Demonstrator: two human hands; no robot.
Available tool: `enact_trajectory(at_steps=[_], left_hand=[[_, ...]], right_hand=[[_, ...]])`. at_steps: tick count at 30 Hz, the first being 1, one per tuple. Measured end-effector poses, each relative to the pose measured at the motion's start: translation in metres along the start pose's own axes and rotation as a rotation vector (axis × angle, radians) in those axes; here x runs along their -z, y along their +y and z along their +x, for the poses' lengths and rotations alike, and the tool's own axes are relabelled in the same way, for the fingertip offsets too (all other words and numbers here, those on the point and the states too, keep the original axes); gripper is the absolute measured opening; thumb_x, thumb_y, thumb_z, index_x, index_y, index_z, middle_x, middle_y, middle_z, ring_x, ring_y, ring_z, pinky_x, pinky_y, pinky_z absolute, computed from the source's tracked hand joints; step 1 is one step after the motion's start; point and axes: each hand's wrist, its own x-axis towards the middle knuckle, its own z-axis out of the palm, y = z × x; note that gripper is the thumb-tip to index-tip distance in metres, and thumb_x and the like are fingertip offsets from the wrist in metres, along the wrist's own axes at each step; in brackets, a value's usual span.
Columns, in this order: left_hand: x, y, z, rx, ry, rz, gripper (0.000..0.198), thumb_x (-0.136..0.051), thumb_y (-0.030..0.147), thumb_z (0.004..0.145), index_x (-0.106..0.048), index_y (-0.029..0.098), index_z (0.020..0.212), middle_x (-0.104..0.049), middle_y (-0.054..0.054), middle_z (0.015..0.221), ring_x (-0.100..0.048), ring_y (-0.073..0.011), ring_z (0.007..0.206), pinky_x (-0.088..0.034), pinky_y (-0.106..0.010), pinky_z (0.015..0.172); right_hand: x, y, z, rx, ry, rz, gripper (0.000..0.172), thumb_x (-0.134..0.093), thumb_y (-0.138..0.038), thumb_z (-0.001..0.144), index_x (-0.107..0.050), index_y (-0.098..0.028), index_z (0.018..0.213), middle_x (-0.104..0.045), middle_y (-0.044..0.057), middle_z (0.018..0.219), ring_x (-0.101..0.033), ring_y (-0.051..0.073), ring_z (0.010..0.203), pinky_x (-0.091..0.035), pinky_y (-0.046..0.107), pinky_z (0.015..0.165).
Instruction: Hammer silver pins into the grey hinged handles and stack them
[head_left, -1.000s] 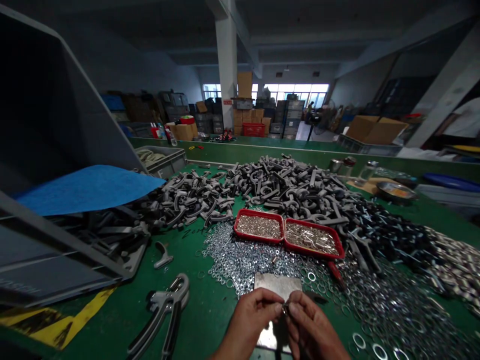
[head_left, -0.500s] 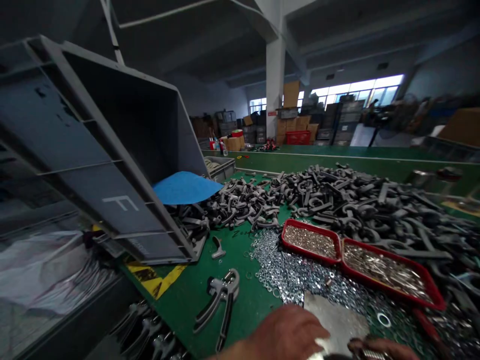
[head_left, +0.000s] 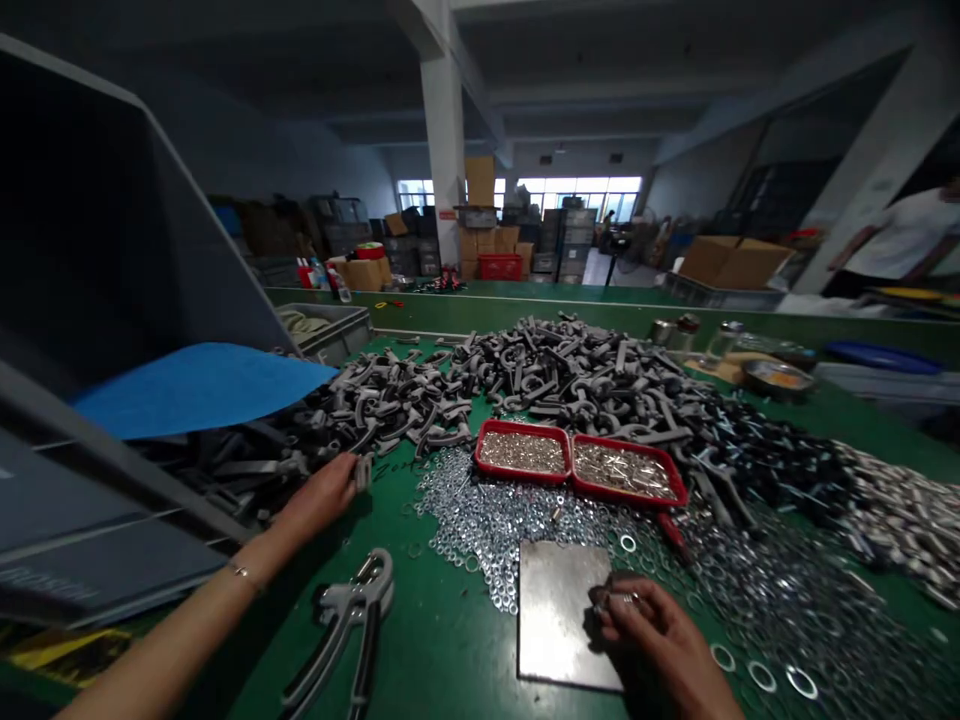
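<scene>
My left hand reaches out on the green table mat and pinches a small grey moulded part at its fingertips, beside the grey pile. My right hand rests at the edge of a bare steel plate, its fingers closed on a tiny metal piece. Just above the plate lie scattered steel nuts. An assembled grey clamp lies between my hands, touched by neither.
Two joined red trays of small metal parts sit beyond the plate, backed by a heap of grey castings. Steel washers spread right. A tilted grey crate and blue sheet stand left. A co-worker stands far right.
My left hand has left the plate and moved out left to the small grey part, which it now holds. My right hand stays by the plate. The view has swung back from the right.
</scene>
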Motion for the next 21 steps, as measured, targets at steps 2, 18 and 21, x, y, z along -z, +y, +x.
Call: enact_trajectory(at_steps=[2, 18, 21], left_hand=[[-0.013, 0.037, -0.01, -0.022, 0.004, -0.138, 0.041, -0.05, 0.029, 0.083, -0.051, 0.017, 0.123, -0.063, -0.007, 0.111, -0.06, -0.0235, 0.099, -0.045, -0.035, 0.093], [-0.171, 0.229, -0.126, 0.189, -0.401, -0.978, 0.04, -0.052, 0.019, 0.085, -0.045, 0.022, 0.125, -0.059, -0.004, 0.104, -0.057, -0.0169, 0.09, -0.044, -0.028, 0.082], [-0.173, 0.232, -0.137, 0.285, -0.414, -1.044, 0.037, -0.051, 0.023, 0.086, -0.043, 0.022, 0.122, -0.058, -0.001, 0.094, -0.055, -0.0139, 0.073, -0.044, -0.025, 0.067]], right_hand=[[0.001, 0.002, 0.002, 0.01, 0.006, -0.015, 0.037, -0.087, -0.043, 0.067, -0.066, -0.019, 0.085, -0.073, 0.004, 0.075, -0.066, 0.018, 0.066, -0.053, 0.029, 0.064], [-0.017, 0.01, -0.009, 0.123, 0.088, 0.004, 0.04, -0.084, -0.05, 0.07, -0.065, -0.021, 0.091, -0.074, 0.004, 0.08, -0.07, 0.023, 0.076, -0.055, 0.033, 0.071], [-0.021, 0.013, -0.011, 0.202, 0.073, -0.088, 0.034, -0.079, -0.049, 0.076, -0.067, -0.022, 0.093, -0.072, 0.004, 0.086, -0.067, 0.023, 0.082, -0.052, 0.032, 0.074]])
